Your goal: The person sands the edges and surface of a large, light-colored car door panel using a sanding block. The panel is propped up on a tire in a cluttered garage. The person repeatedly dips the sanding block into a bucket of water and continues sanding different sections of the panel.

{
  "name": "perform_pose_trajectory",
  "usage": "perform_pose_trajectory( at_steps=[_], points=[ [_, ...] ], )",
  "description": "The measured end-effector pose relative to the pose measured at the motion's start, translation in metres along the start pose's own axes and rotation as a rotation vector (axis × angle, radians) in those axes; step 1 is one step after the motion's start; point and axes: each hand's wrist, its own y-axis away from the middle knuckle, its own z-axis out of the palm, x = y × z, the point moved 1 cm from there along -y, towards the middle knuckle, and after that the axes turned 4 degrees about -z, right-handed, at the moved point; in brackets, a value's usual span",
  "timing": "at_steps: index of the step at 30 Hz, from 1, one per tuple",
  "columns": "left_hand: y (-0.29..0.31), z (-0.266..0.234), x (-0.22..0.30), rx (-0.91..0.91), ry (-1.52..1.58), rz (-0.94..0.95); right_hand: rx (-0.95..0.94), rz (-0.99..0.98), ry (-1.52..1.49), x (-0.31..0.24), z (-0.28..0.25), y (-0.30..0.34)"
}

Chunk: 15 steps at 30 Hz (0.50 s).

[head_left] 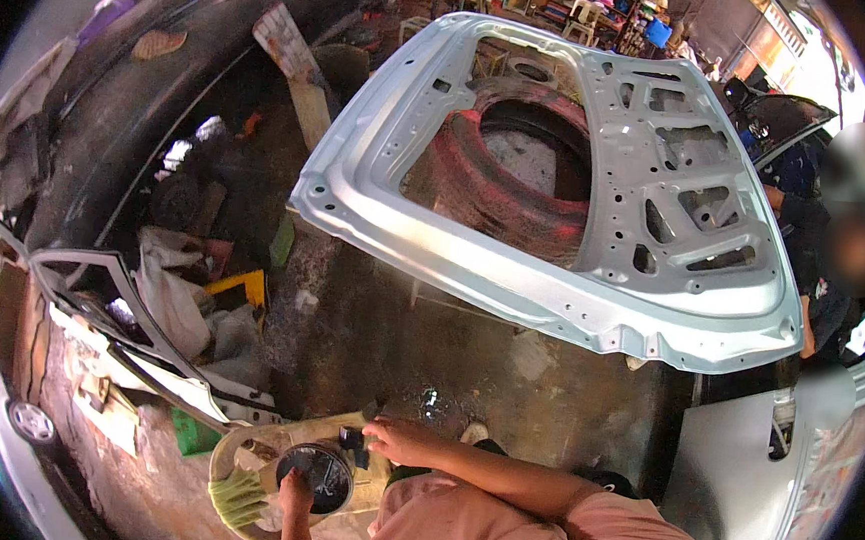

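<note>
Workshop floor (pixel 465 373), hands on canister (pixel 315 475)

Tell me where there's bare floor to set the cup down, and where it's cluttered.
Free: the stained concrete floor between the silver car panel on the tyre and your right hand. Crowded: your left, where rags and scrap pile beside the white door frame. Your left hand holds the round cup. Another silver panel blocks the right.
</note>
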Motion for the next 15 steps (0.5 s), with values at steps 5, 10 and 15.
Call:
perform_pose_trajectory(
  at_steps=[5, 10, 15],
  points=[
    [0.026, -0.046, 0.12, 0.034, 0.173, 0.431, 0.094, -0.067, -0.039, 0.022, -0.013, 0.02],
    [0.082, -0.067, 0.272, -0.005, 0.265, 0.691, 0.386, -0.13, -0.115, 0.046, -0.046, 0.051],
    [0.115, -0.057, 0.367, 0.008, 0.256, 0.861, 0.564, 0.087, -0.34, 0.055, -0.094, 0.097]
  ],
)
